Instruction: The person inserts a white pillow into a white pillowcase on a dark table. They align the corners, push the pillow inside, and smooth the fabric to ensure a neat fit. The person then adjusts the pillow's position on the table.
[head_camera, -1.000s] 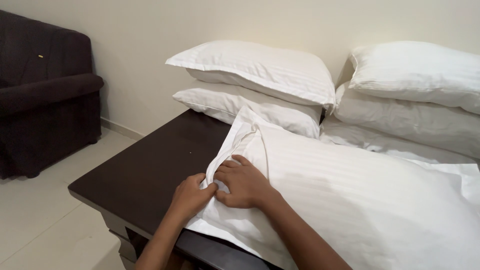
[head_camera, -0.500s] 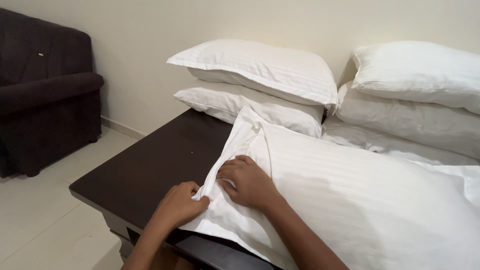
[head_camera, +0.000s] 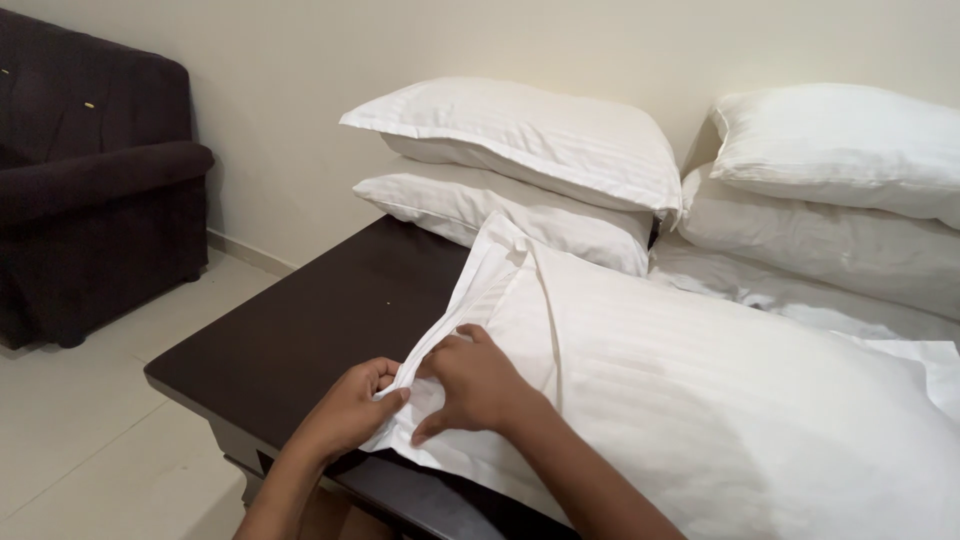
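Both hands worked best close together: left hand (head_camera: 352, 405) pinching the pillowcase (head_camera: 700, 400) hem, right hand (head_camera: 475, 380) pressing flat, fingers spread.

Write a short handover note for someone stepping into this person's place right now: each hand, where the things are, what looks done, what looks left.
Left hand: pinching the open hem of the white striped pillowcase at its near corner.
Right hand: flat on the same end, fingers tucked at the flap.
Pillowcase, filled, lies across the dark wooden table. Four more white pillows are stacked behind in two pairs, one pair at centre, the other to the right.
Done: pillow appears to be inside its case.
Left: the open end looks unfinished, flap untucked.
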